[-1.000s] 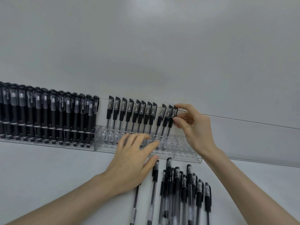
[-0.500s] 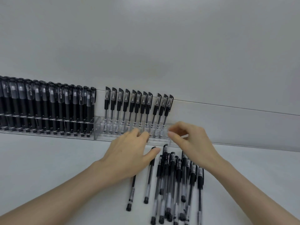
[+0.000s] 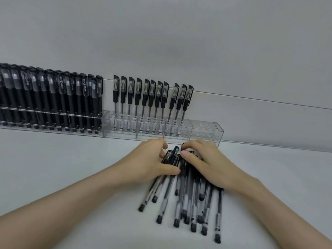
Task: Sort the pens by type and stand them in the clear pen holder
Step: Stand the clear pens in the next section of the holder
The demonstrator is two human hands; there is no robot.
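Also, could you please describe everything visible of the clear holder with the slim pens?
The clear holder is a long, low transparent box, acrylic by the look, its top drilled with rows of round holes, its inside split by dividers. It stands on the white table against the wall, its left end meeting a second holder. Eleven slim pens stand caps up along its back; its right section holds none. The left hand and right hand grip loose pens just before it.

Flat, greyish, diffuse light leaves only faint soft shadows on the table (image 3: 71,168) beneath the loose pens (image 3: 186,198) at six o'clock. The clear pen holder (image 3: 206,131) shows pale glints (mostly along its top edge). Wide-angle distortion bows straight lines toward nine and three o'clock, where detail softens.
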